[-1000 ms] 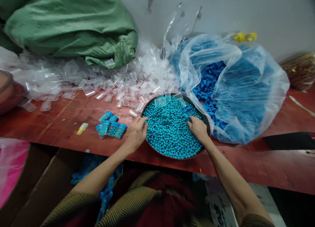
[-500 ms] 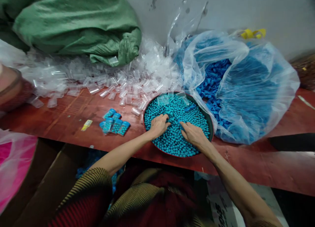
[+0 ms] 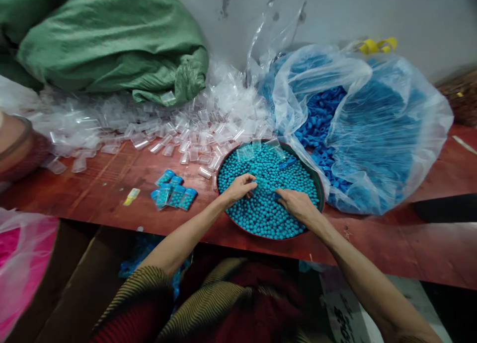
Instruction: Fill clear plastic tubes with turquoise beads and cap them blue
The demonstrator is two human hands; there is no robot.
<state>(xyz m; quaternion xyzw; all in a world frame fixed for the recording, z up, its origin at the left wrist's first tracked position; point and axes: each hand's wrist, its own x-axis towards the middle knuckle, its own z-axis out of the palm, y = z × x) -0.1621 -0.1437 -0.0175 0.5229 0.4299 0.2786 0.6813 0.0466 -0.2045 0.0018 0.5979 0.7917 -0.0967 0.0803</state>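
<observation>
A round tub (image 3: 321,194) full of small blue balls (image 3: 268,216) stands at the table's front edge. My left hand (image 3: 241,186) is over the left part of the balls, its fingers curled together round something I cannot make out. Across from it, my right hand (image 3: 294,201) is at the right part of the balls with its fingers pinched; what they hold, if anything, is too small to tell. Clear plastic tubes (image 3: 246,153) and a blue cap (image 3: 287,163) lie on the balls. Left of the tub are several filled tubes with blue caps (image 3: 177,195).
Many clear tubes (image 3: 190,129) are heaped along the back, beneath a green sack (image 3: 112,45). A clear bag of blue caps (image 3: 376,134) touches the tub's right side. A yellow-and-white packet (image 3: 131,196) lies on the red table (image 3: 100,184); a brown container (image 3: 18,144) stands far left.
The view has shifted slightly. My left hand has rolled a little, with its fingers drawn closer together, and my right hand has moved slightly away from it.
</observation>
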